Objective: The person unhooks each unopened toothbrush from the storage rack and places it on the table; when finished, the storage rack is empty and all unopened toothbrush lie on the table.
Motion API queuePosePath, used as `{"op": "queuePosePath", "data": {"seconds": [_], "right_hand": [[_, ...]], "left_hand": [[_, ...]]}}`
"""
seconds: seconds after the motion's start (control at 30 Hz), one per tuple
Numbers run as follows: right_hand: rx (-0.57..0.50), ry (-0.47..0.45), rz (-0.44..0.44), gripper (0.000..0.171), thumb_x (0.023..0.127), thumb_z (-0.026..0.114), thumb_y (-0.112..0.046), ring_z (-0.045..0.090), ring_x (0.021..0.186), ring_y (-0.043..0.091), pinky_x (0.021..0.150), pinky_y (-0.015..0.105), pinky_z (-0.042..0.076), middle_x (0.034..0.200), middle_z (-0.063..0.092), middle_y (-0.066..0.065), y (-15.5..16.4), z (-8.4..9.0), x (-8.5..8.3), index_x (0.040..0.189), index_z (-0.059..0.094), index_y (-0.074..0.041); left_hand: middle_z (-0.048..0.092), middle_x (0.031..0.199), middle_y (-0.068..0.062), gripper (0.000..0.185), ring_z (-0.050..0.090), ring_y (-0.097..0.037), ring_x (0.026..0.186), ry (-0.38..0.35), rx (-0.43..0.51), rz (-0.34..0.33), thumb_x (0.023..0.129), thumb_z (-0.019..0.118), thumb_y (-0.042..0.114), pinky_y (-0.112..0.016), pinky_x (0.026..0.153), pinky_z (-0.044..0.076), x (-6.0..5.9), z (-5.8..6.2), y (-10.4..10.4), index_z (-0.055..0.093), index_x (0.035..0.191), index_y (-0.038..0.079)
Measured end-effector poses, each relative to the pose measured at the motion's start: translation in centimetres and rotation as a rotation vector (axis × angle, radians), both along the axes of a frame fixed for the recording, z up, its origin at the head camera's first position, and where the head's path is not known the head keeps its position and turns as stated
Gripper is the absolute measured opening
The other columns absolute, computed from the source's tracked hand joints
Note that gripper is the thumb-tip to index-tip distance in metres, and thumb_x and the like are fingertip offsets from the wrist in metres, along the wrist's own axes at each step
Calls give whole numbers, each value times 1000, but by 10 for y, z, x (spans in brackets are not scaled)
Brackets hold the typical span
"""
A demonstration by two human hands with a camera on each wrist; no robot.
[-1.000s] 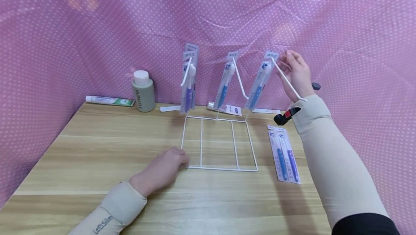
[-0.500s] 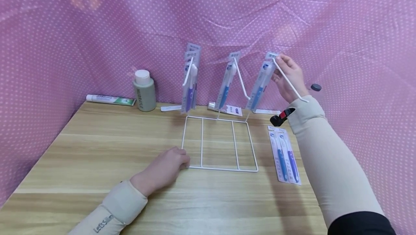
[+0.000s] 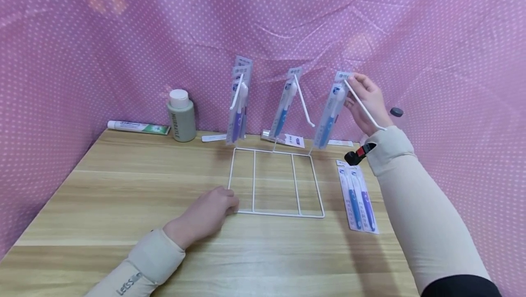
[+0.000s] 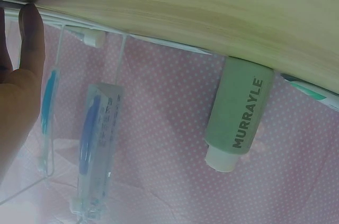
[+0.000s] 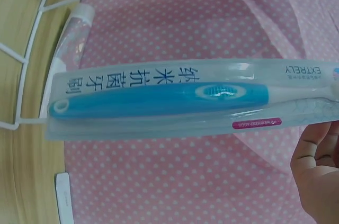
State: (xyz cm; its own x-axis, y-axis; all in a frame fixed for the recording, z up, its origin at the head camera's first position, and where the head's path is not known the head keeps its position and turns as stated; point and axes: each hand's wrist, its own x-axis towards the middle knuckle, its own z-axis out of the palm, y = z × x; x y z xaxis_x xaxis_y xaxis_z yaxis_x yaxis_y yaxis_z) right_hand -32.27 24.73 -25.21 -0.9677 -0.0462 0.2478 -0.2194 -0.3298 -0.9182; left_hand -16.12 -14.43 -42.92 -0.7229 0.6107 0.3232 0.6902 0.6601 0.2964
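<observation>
A white wire display rack [image 3: 279, 214] stands on the wooden table, with packaged toothbrushes hanging from its hooks. My left hand [image 3: 205, 212] holds the front left corner of its base, the fingers [image 4: 33, 41] bent at the wire. On the right hook hangs a blue packaged toothbrush [image 3: 330, 116], large in the right wrist view [image 5: 159, 99]. My right hand [image 3: 367, 103] pinches this pack by its upper edge. A blue packaged toothbrush [image 3: 283, 112] is on the middle hook, and purple ones [image 3: 237, 119] overlap on the left hook.
Two packaged toothbrushes [image 3: 358, 198] lie on the table right of the rack. Along the back are a green bottle [image 3: 182, 119], a toothpaste tube [image 3: 137, 127] and another tube [image 3: 293, 140] behind the rack. A pink dotted cloth [image 3: 164, 27] hangs behind.
My right hand has come in from beside the right-hook toothbrush pack and taken its upper edge. The pack has shifted slightly lower in the view. My left hand has stayed at the rack corner.
</observation>
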Motion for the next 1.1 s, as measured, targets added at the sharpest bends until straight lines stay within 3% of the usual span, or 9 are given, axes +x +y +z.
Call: {"op": "queuePosePath", "data": {"seconds": [0.27, 0.5, 0.83, 1.1], "right_hand": [[47, 50, 33, 20, 100, 74, -19, 69, 99, 15, 85, 25, 58, 114, 71, 2, 7, -1, 23, 116, 66, -10], [63, 106, 94, 15, 103, 68, -12, 72, 99, 16, 87, 26, 62, 112, 72, 6, 15, -2, 48, 115, 66, -4], [121, 172, 38, 10, 105, 64, -11, 73, 92, 12, 81, 24, 62, 104, 74, 2, 17, -9, 91, 113, 69, -7], [111, 249, 59, 17, 109, 53, -2, 74, 91, 13, 80, 24, 61, 104, 74, 4, 15, -13, 127, 115, 68, -6]], "left_hand": [[65, 84, 6, 18, 60, -13, 80, 3, -3, -4, 92, 74, 0, -34, 73, 58, 0, 0, 0, 70, 82, 15], [65, 84, 6, 18, 59, -13, 81, -11, -15, 8, 93, 73, 2, -33, 74, 58, -1, -2, 0, 70, 82, 16], [64, 82, 6, 21, 60, -14, 79, 8, -5, 7, 90, 72, -3, -34, 72, 58, 0, 0, 0, 70, 81, 15], [64, 83, 6, 21, 61, -15, 81, 10, -6, 7, 89, 72, -4, -35, 73, 59, -1, -2, 0, 72, 83, 16]]}}
